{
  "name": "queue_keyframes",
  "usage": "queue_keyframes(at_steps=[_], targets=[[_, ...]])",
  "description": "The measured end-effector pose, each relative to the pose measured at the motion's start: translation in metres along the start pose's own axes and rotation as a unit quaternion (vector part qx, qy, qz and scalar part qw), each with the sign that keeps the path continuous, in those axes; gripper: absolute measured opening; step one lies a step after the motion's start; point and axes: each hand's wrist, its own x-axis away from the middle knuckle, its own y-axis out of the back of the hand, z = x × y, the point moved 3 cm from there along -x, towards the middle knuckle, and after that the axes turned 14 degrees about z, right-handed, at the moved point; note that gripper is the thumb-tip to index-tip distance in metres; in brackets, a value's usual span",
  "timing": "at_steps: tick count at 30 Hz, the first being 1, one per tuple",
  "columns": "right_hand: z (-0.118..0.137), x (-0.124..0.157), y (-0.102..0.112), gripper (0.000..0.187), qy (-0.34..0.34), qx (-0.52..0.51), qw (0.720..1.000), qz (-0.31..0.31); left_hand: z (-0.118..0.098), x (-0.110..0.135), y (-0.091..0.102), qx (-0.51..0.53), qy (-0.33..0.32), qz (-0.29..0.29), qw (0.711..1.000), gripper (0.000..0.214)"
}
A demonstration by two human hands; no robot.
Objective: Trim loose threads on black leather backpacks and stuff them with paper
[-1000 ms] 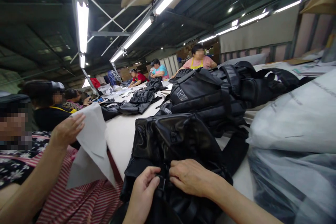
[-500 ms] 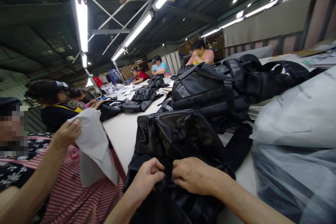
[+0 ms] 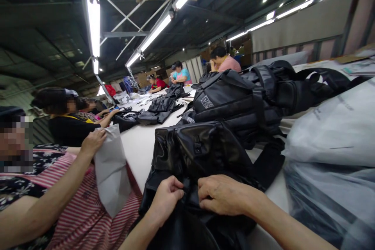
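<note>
Hanging from a co-worker's hand (image 3: 94,140), far left: sheet (image 3: 113,179), pale, one.

Table (image 3: 133,144): white, bearing the goods below.

My left hand (image 3: 166,199): thumb and forefinger nearly meeting, apparently pinched on a narrow black part of the bag.

Bag (image 3: 213,144): black, glossy, on the table's near edge, directly under both hands. Buckle (image 3: 197,145): on the upper front, untouched; I count that part as in place. Lower front, between my hands: in work, I judge, and unfinished. How much remains I cannot tell, black lying on black.

My right hand (image 3: 224,195): fingers curled, close beside the left; whether they have hold of anything I cannot tell.

Pile (image 3: 225,97): black bags, just behind; state of completion unclear.

Sack (image 3: 331,133): clear plastic, far right, untouched.
</note>
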Motion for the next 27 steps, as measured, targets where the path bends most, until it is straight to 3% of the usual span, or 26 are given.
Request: queue_keyframes(at_steps=[6, 16, 27], targets=[[0.002, 0.002, 0.002, 0.025, -0.017, 0.001, 1.000, 0.011, 0.002, 0.002, -0.003, 0.010, 0.046, -0.012, 0.999, 0.011], [0.009, 0.003, 0.005, 0.027, -0.038, 0.028, 0.998, 0.038, 0.004, 0.002, -0.005, 0.006, 0.010, -0.044, 0.999, 0.008], [-0.015, -0.014, -0.010, 0.017, -0.036, -0.022, 0.999, 0.011, -0.014, -0.057, -0.025, -0.126, -0.045, -0.077, 0.988, 0.023]])
